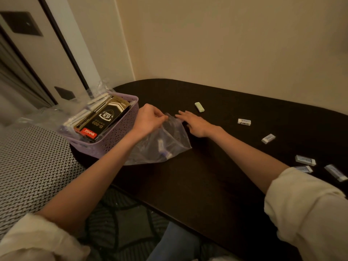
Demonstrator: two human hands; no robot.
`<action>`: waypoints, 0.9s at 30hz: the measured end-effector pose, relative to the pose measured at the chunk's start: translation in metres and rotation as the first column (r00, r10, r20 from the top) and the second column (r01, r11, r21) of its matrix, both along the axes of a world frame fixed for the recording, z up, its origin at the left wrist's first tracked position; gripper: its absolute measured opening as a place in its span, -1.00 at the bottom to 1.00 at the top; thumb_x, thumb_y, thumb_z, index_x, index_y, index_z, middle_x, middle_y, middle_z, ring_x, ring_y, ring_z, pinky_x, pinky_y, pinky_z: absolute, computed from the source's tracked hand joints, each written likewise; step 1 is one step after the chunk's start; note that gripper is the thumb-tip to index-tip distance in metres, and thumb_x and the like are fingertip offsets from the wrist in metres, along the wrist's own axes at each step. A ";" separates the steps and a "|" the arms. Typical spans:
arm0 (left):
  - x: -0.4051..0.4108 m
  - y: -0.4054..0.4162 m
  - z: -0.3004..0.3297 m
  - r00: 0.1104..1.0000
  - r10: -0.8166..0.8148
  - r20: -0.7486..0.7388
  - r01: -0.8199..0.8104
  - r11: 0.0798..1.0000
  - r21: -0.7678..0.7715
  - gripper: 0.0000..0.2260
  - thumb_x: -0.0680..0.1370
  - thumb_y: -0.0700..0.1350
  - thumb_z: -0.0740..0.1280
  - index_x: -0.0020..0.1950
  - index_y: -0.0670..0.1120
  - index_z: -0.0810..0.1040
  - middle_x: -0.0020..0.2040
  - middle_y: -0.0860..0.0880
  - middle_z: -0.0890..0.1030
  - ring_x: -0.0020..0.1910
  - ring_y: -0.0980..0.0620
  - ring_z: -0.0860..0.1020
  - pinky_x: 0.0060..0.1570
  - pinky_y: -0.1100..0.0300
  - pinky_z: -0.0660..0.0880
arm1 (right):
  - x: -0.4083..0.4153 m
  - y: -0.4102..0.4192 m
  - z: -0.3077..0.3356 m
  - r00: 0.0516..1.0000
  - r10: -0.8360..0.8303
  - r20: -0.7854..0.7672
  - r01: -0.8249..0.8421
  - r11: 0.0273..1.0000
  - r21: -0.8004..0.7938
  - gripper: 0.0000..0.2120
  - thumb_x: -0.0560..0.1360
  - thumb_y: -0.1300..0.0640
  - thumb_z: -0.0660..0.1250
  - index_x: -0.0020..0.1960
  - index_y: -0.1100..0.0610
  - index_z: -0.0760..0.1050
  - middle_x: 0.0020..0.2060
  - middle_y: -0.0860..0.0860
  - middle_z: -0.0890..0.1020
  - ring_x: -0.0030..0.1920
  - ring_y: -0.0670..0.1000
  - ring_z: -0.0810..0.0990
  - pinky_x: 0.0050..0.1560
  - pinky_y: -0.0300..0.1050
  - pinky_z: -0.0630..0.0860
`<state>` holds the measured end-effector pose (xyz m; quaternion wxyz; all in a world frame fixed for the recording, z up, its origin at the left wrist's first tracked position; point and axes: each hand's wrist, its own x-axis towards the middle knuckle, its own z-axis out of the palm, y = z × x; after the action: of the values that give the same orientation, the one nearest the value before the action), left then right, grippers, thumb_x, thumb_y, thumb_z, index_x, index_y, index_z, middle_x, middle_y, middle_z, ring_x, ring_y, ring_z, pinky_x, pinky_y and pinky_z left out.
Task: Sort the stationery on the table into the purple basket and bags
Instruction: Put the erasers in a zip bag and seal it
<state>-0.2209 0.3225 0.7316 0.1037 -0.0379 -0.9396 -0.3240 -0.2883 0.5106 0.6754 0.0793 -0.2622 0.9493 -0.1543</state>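
Head | left hand [148, 119] pinches bag [162, 146] rim | right hand [194, 123] spread flat beside it

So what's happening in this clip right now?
A person is sorting stationery at a dark table. The left hand pinches the top edge of a clear plastic bag that already holds a few small items, while the right hand lies open beside the bag's mouth. A purple basket with a black pen box sits to the left. A green eraser and several white erasers lie loose on the table.
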 end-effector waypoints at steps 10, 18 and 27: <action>-0.006 0.001 0.004 1.000 -0.015 0.005 0.014 1.000 0.016 -0.88 0.53 -0.12 0.41 -0.05 -0.14 0.69 -0.30 0.09 0.59 -0.31 0.21 0.54 -0.30 0.40 0.41 | -0.014 0.003 -0.005 0.982 -0.065 -0.180 0.070 0.997 0.022 -0.78 0.58 0.07 0.26 0.21 0.08 0.49 0.14 0.08 0.49 0.16 0.07 0.44 0.16 -0.03 0.43; -0.014 0.002 0.008 0.999 -0.035 0.017 0.035 0.999 0.034 -0.88 0.54 -0.12 0.40 -0.02 -0.15 0.69 -0.25 0.03 0.62 -0.27 0.19 0.56 -0.22 0.33 0.49 | -0.041 0.035 -0.008 0.802 -0.533 -0.269 0.515 0.846 -0.141 -0.73 0.57 0.11 0.27 0.21 0.23 0.49 0.18 0.18 0.48 0.17 0.17 0.47 0.15 0.06 0.48; -0.018 -0.001 0.003 0.999 -0.036 0.037 0.033 0.997 0.076 -0.89 0.54 -0.10 0.40 -0.04 -0.11 0.68 -0.28 0.06 0.61 -0.29 0.20 0.56 -0.18 0.28 0.54 | -0.081 0.035 -0.004 0.775 -0.611 -0.161 0.569 0.786 -0.242 -0.79 0.56 0.09 0.32 -0.01 0.25 0.57 0.06 0.18 0.55 0.07 0.16 0.54 0.04 0.06 0.55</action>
<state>-0.2390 0.3217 0.7346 0.0816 -0.0440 -0.9278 -0.3615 -0.3693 0.5459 0.6718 -0.1080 0.0276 0.9680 -0.2250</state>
